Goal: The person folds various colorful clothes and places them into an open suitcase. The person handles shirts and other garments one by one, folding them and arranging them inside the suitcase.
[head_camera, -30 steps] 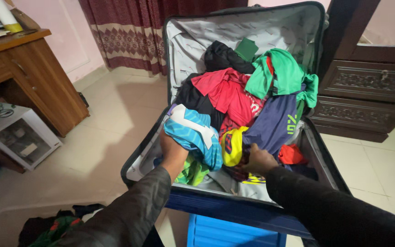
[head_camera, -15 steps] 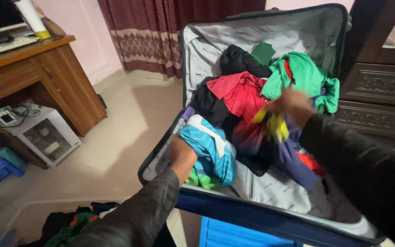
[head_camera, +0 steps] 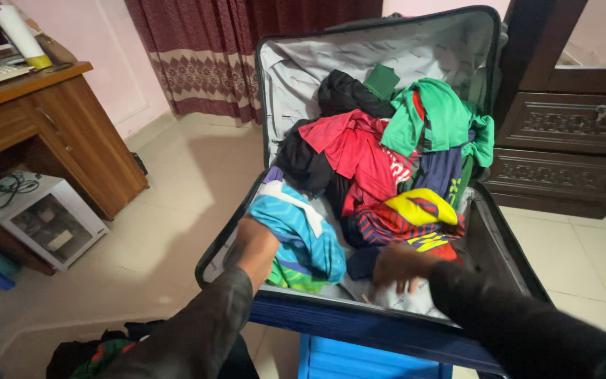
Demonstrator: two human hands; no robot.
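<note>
Left hand [head_camera: 255, 247]: it is inside the suitcase at the near left corner, and it touches the blue garment [head_camera: 301, 235]. The fingers are hidden under the cloth, so I cannot tell if they grip it or only press on it.
Right hand [head_camera: 400, 267]: it is low in the suitcase, near the front wall, just below the striped garment [head_camera: 395, 226]. The hand is blurred. The fingers point down on the grey lining [head_camera: 405, 298]; I cannot tell if they pinch something.
Sleeves: both arms wear dark sleeves and come in from the bottom edge.
Blue garment: turquoise with white and green bands, it lies bunched at the left side of the pile, against the left hand.
Striped garment: dark blue and red stripes with a yellow part on top, in the middle front of the pile.
Red shirt [head_camera: 355, 151]: in the centre of the pile, above the striped garment.
Green garment [head_camera: 438, 116]: at the upper right, partly against the open lid.
Black clothes [head_camera: 348, 95]: at the back, beside the green garment.
Suitcase [head_camera: 359, 330]: blue, open, the lid stands upright.
Desk [head_camera: 43, 119]: wooden, at the left, well apart from the suitcase.
White box [head_camera: 40, 221]: on the floor beside the desk.
Cabinet [head_camera: 569, 133]: dark wood, to the right behind the suitcase.
</note>
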